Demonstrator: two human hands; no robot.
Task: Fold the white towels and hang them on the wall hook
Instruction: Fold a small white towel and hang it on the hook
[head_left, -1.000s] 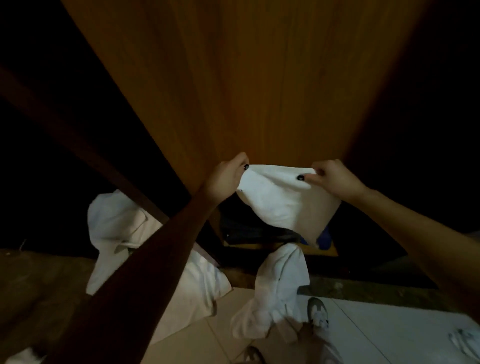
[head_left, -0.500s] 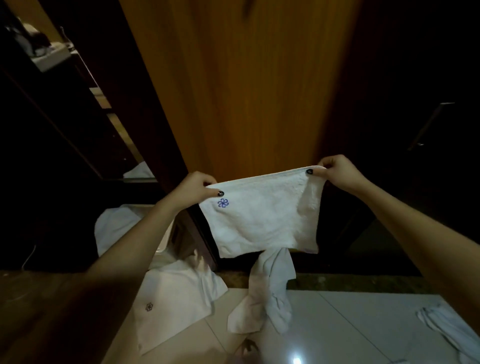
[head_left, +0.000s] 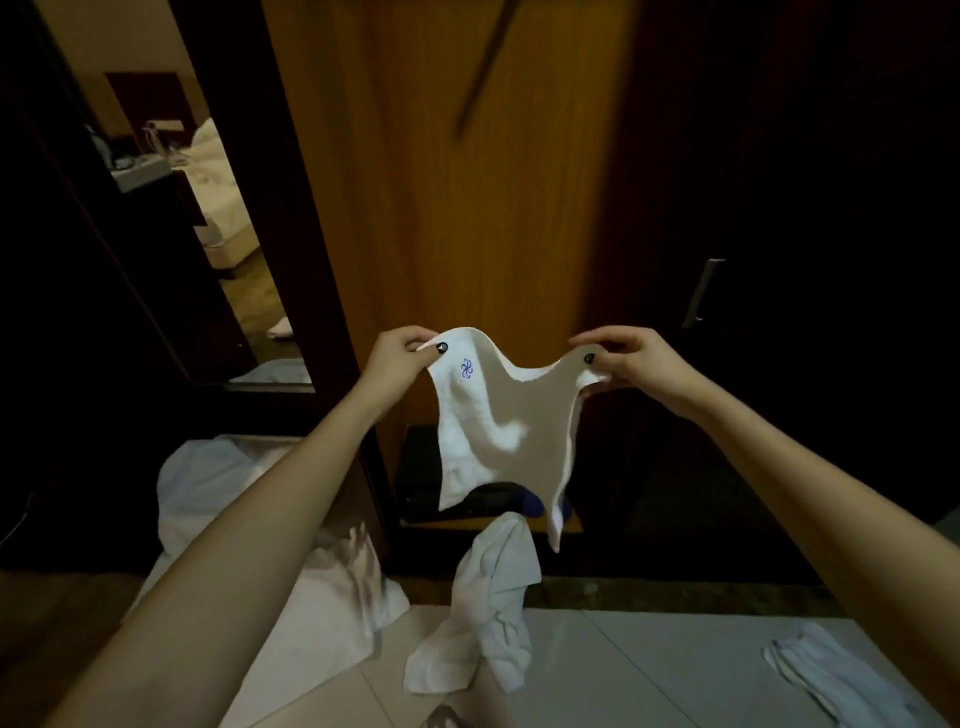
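White terry cloth sags between two raised hands: the small towel (head_left: 498, 436) hangs in the air in front of an orange-brown wooden panel (head_left: 467, 208), clear of the floor. The left hand (head_left: 397, 358) pinches its upper left corner between thumb and curled fingers, and the right hand (head_left: 631, 364) pinches the upper right corner the same way. The top edge dips in a curve between the two grips. A small blue emblem (head_left: 466, 370) sits just below the left corner. The lower edge of the towel falls in front of a low open compartment (head_left: 415, 467) at the foot of the panel. Inside it lie dark shapes with a bit of blue showing, too dim to name. Below, a crumpled towel (head_left: 488, 613) lies heaped at the edge of the pale tiled floor (head_left: 649, 675). A larger white towel (head_left: 322, 597) is spread to its left, partly hidden by the left forearm. Another white towel (head_left: 841, 675) lies flat and well apart at the lower right. On the far left a tall opening or mirror (head_left: 208, 208) shows a bed with pale bedding. A metal handle (head_left: 701, 293) stands upright on the dark surface to the right.
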